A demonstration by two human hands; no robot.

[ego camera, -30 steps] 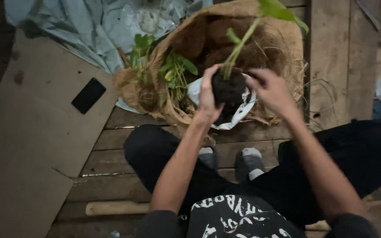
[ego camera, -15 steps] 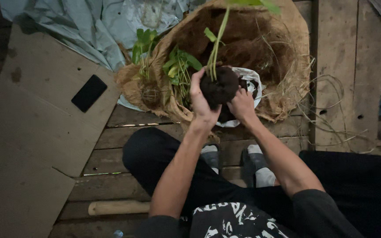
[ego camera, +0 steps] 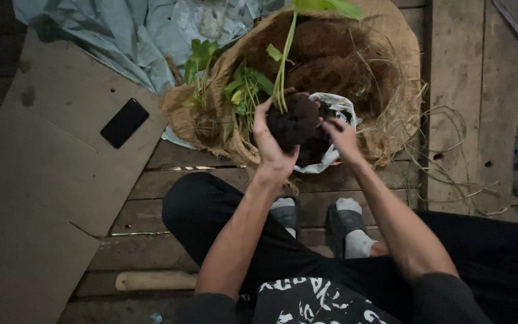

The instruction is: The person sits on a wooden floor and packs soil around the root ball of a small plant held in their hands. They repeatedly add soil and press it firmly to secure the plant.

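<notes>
Both hands are on the job: the left hand [ego camera: 273, 143] is wrapped around a dark soil ball [ego camera: 295, 122] with a tall green seedling [ego camera: 285, 54] rising from it, and the right hand [ego camera: 342, 137] presses fingertips against its other side. The ball sits just above a white plastic bag [ego camera: 334, 108] at the near edge of a big coconut-fibre heap [ego camera: 337, 66]. To do this well, I'd say squeeze evenly and keep the stem clear of the thumb. More small plants [ego camera: 235, 90] crowd in just to the left, and loose straw strands trail over the wooden floor [ego camera: 451, 120]. A black phone [ego camera: 125, 122] lies on cardboard [ego camera: 43, 180], well apart, and a wooden handle [ego camera: 151, 279] rests by the knee.
</notes>
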